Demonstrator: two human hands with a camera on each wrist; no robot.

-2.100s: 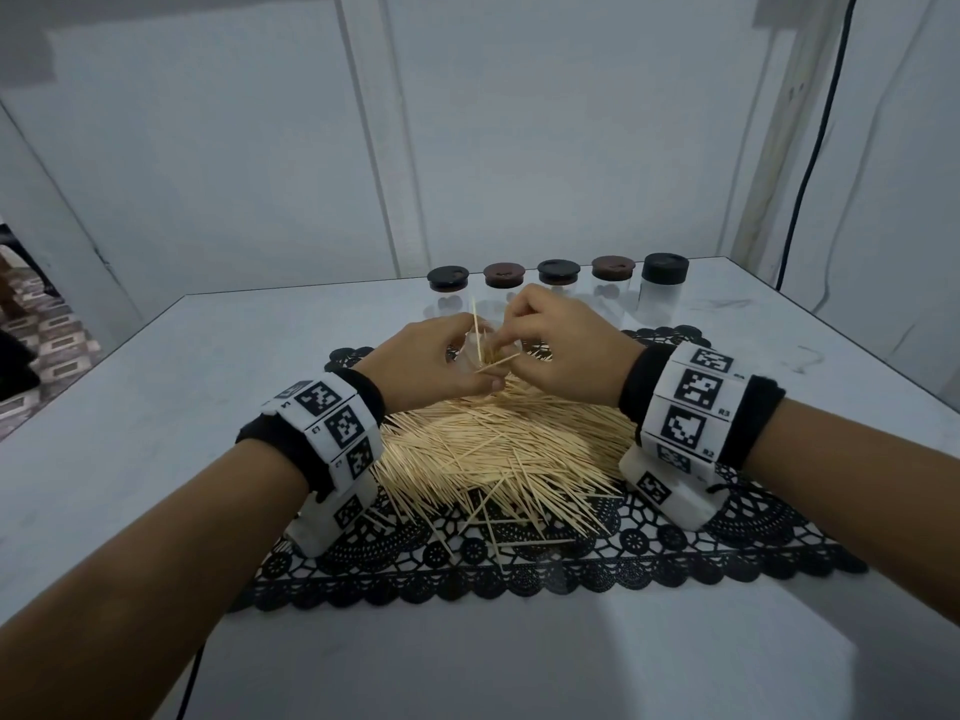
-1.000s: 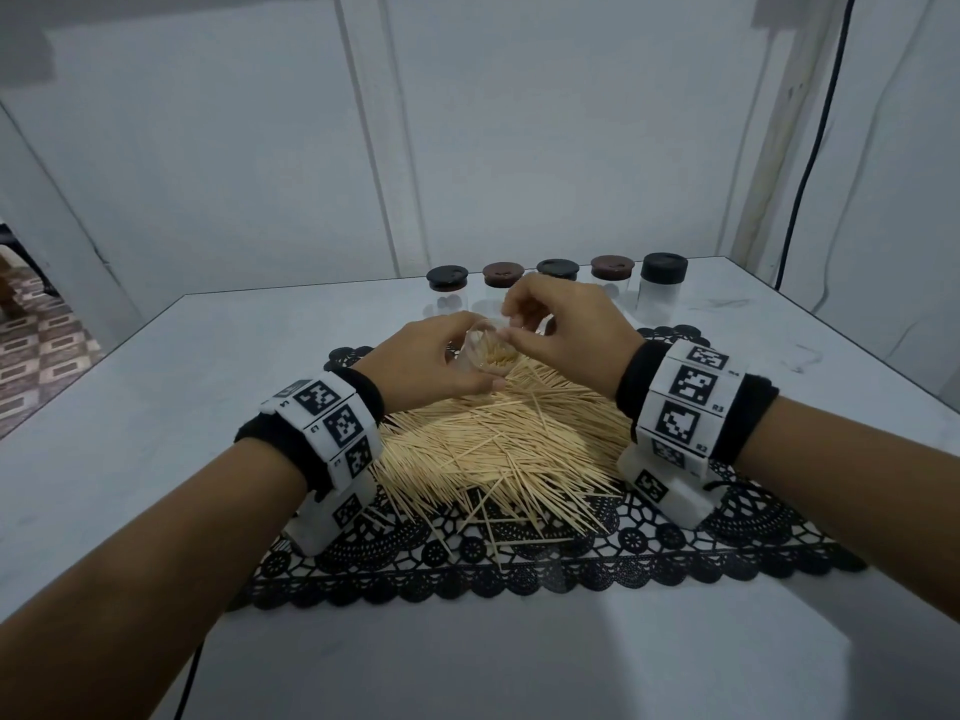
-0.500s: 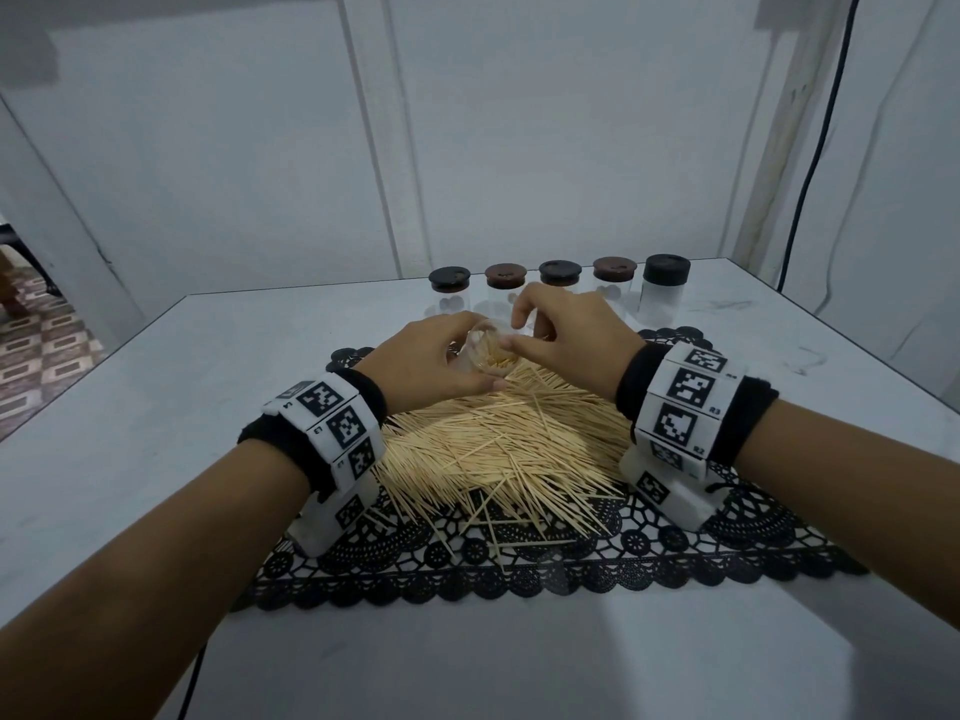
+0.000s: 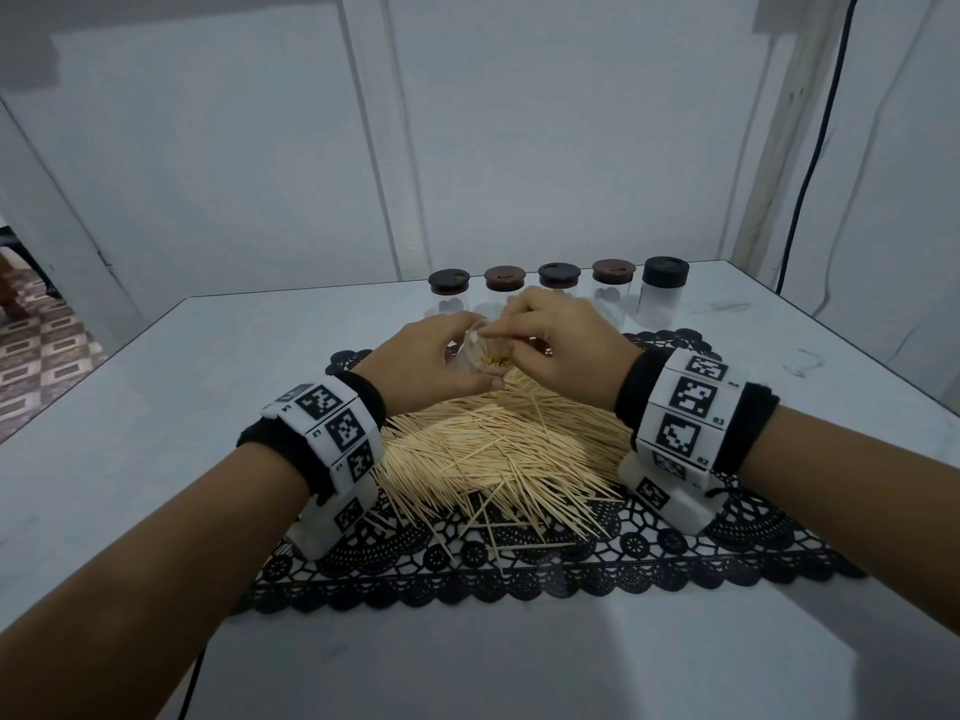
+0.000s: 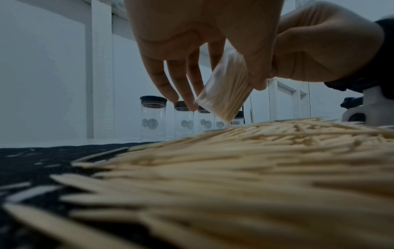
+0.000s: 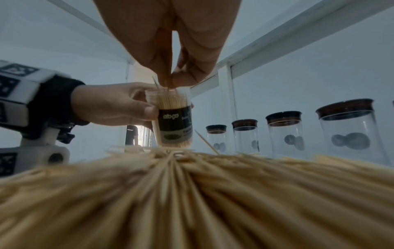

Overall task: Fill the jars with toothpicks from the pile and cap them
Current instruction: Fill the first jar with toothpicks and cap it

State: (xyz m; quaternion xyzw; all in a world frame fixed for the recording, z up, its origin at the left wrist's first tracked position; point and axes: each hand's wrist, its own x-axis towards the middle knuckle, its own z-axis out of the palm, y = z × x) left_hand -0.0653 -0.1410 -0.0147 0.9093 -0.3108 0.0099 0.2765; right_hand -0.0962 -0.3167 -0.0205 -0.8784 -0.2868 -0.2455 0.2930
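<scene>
Right now the left hand [image 4: 421, 363] wraps a small clear jar [image 6: 173, 120] packed with toothpicks, its open mouth tilted up toward the right hand [image 4: 558, 350]. That hand sits directly above the mouth, fingertips pinching a few toothpicks [image 6: 165, 85] — their long axis roughly in line with the jar's (so they should slide straight down). The loose pile [image 4: 498, 449] lies just beneath both hands.

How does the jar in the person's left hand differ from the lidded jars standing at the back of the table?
The held jar is uncapped, packed with toothpicks and tilted; the back-row jars wear dark lids, hold no toothpicks and stand upright. The held jar bears a black label; the back-row jars are plain. All are clear cylinders.
</scene>
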